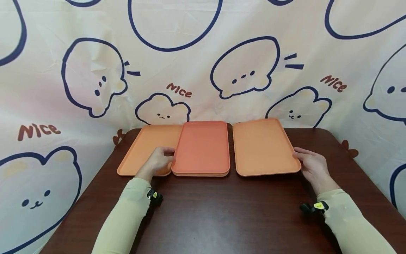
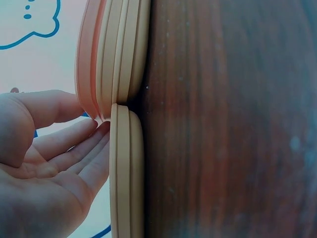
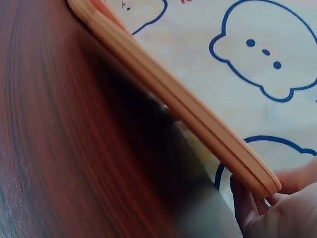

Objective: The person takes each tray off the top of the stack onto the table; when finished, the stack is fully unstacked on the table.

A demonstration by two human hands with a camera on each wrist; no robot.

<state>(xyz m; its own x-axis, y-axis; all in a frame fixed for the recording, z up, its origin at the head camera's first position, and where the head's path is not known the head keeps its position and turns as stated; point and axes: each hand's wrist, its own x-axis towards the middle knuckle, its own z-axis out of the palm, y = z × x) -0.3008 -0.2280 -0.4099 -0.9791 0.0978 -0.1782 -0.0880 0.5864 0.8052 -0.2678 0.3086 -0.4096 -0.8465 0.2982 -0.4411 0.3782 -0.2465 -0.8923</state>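
Note:
A coral-red tray (image 1: 203, 146) lies uppermost on the middle stack, above orange trays (image 2: 130, 44) whose edges show in the left wrist view. My left hand (image 1: 160, 158) pinches the left edge of the coral tray, thumb on the upper side and fingertips against the rim. Below that hand lies another orange tray (image 1: 144, 155), partly covered by the stack and the hand. On the right, my right hand (image 1: 314, 165) grips the right edge of an orange tray (image 1: 264, 146). That tray is tilted, its right side raised off the table.
Everything sits at the far side of a dark brown table (image 1: 215, 211). Directly behind it hangs a pale cloth (image 1: 196, 70) printed with cartoon bears, which also runs along both sides. The right tray stands a narrow gap from the middle stack.

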